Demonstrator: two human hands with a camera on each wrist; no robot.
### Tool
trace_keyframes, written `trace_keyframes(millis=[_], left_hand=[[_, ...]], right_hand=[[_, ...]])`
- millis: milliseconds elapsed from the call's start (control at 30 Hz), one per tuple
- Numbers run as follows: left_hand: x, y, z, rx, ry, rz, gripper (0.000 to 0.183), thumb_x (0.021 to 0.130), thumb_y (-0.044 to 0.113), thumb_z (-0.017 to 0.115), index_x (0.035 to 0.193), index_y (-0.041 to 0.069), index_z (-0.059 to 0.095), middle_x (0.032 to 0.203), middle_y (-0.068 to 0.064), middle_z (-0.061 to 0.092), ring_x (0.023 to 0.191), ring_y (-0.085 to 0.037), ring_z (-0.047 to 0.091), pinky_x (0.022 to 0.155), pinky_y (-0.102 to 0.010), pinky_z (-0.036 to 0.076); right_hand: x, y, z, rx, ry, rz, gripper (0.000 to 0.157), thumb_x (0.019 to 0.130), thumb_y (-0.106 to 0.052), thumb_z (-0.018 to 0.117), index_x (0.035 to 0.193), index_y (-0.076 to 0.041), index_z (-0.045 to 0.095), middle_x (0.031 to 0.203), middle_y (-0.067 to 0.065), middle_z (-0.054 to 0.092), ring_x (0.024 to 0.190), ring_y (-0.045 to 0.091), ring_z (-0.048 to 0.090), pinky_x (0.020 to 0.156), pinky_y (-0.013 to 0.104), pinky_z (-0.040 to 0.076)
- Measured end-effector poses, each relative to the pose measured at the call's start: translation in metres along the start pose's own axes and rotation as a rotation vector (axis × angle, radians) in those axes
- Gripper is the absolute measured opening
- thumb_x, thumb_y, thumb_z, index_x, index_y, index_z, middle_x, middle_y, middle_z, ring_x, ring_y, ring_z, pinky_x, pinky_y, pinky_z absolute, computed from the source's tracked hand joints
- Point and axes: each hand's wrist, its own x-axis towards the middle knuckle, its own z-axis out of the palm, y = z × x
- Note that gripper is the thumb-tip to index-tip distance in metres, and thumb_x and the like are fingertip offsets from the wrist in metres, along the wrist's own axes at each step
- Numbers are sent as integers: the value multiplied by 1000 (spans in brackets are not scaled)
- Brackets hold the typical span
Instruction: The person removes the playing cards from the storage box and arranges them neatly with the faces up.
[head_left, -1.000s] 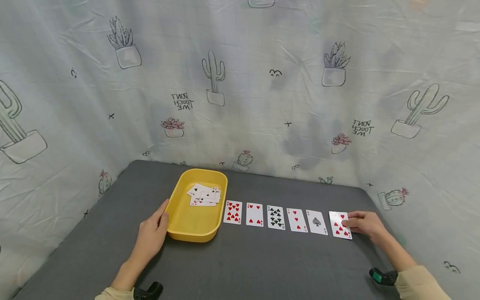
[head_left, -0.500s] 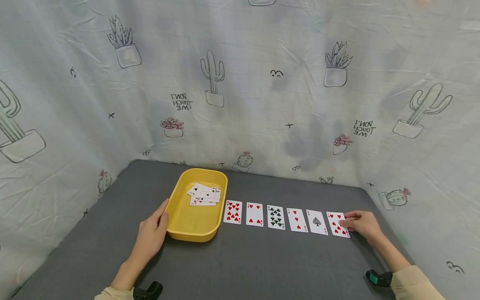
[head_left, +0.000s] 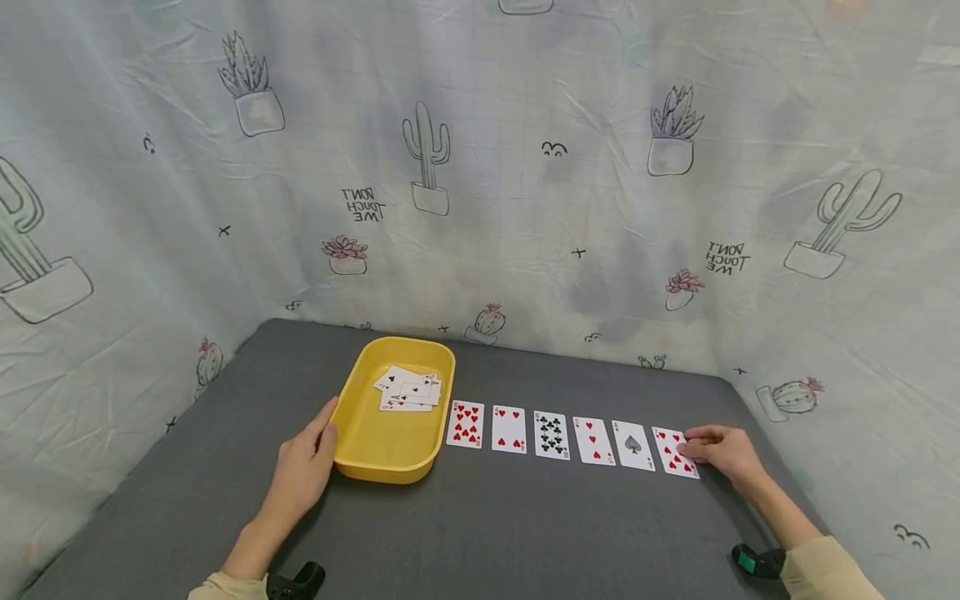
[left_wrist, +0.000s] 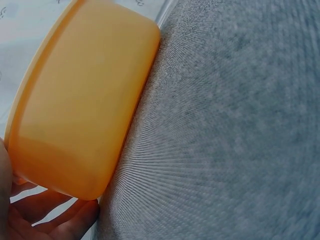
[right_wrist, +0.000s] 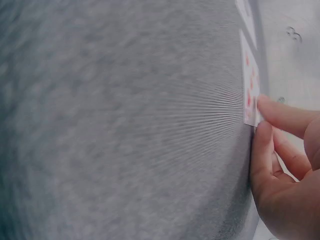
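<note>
My left hand [head_left: 306,458] rests against the left outer side of a yellow plastic tray [head_left: 382,442]. Its fingers and thumb touch the tray's wall near the rim, also seen in the left wrist view. Several loose white playing cards [head_left: 408,390] with black club marks on top lie overlapped inside the tray. At the right end of a row of face-up cards, my right hand [head_left: 723,454] pinches the right edge of a red heart playing card [head_left: 669,450] between thumb and fingers. That card lies flat against the table, slightly slanted, beside the ace of spades [head_left: 630,444].
Between tray and ace, from left, are a ten of hearts [head_left: 466,425], a four of hearts [head_left: 509,429], a black club card [head_left: 552,436] and a three of hearts [head_left: 594,442]. A printed curtain [head_left: 510,183] hangs behind the grey table [head_left: 487,533].
My right hand has slid the heart card leftward, closer to the ace of spades, then nearly stopped. The left hand and tray have stayed in place.
</note>
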Motion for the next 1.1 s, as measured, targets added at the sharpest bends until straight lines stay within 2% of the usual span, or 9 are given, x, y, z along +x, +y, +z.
trace_keyframes(millis=[167, 233, 300, 367, 500, 700, 833, 967, 1100], left_hand=[[0, -1, 0, 4, 8, 8, 44, 97, 33, 35, 140, 25, 30, 133, -11, 41, 116, -27, 43, 87, -49, 38], [0, -1, 1, 4, 20, 14, 43, 97, 34, 35, 140, 26, 31, 133, -10, 42, 114, -26, 44, 85, -48, 40], [1, -1, 1, 5, 26, 21, 43, 97, 34, 35, 139, 27, 31, 132, -10, 42, 114, -26, 44, 85, -48, 40], [1, -2, 1, 3, 25, 28, 43, 97, 34, 36, 139, 28, 31, 132, -10, 42, 116, -26, 43, 86, -49, 39], [1, -3, 1, 6, 16, 29, 43, 97, 34, 36, 139, 28, 31, 132, -10, 43, 116, -28, 43, 86, -50, 39], [2, -3, -3, 11, 11, 25, 44, 97, 31, 37, 140, 26, 30, 132, -12, 43, 116, -30, 42, 86, -51, 38], [4, 1, -6, 7, -6, 23, 44, 97, 31, 36, 140, 25, 31, 132, -13, 43, 116, -30, 42, 86, -51, 38], [4, 4, -7, 7, -23, 15, 44, 97, 31, 36, 140, 24, 31, 131, -13, 43, 115, -31, 43, 86, -50, 38], [6, 4, -8, -3, -22, 19, 43, 97, 29, 37, 140, 23, 32, 131, -12, 43, 115, -29, 44, 86, -49, 39]], right_hand=[[-7, -16, 6, 91, 133, -21, 46, 83, -36, 63, 106, 3, 60, 94, 13, 59, 72, 17, 56, 59, 26, 50], [-8, -32, 16, 189, 168, -67, 42, 83, -37, 63, 101, 1, 62, 88, 11, 60, 68, 17, 56, 57, 27, 50], [-14, -62, 31, 298, 131, -113, 38, 85, -32, 62, 101, 2, 62, 86, 13, 59, 71, 20, 58, 62, 31, 51], [-21, -101, 53, 448, 51, -148, 35, 85, -25, 63, 102, 5, 61, 84, 15, 59, 72, 23, 59, 65, 34, 51], [-38, -184, 109, 691, -181, -185, 29, 85, -14, 62, 103, 9, 58, 89, 22, 58, 82, 33, 58, 74, 42, 48], [-47, -272, 197, 927, -550, -207, 33, 87, -17, 59, 111, 6, 56, 107, 21, 57, 105, 39, 50, 88, 42, 41], [-45, -306, 245, 947, -629, -124, 42, 90, -25, 54, 121, 3, 49, 116, 16, 53, 114, 33, 45, 94, 44, 34], [-40, -320, 278, 860, -564, 18, 50, 92, -34, 48, 129, 0, 41, 129, 14, 42, 124, 30, 31, 99, 48, 25], [-37, -328, 295, 761, -486, 166, 66, 90, -49, 44, 135, -2, 35, 139, 11, 26, 128, 28, 21, 100, 50, 20]])
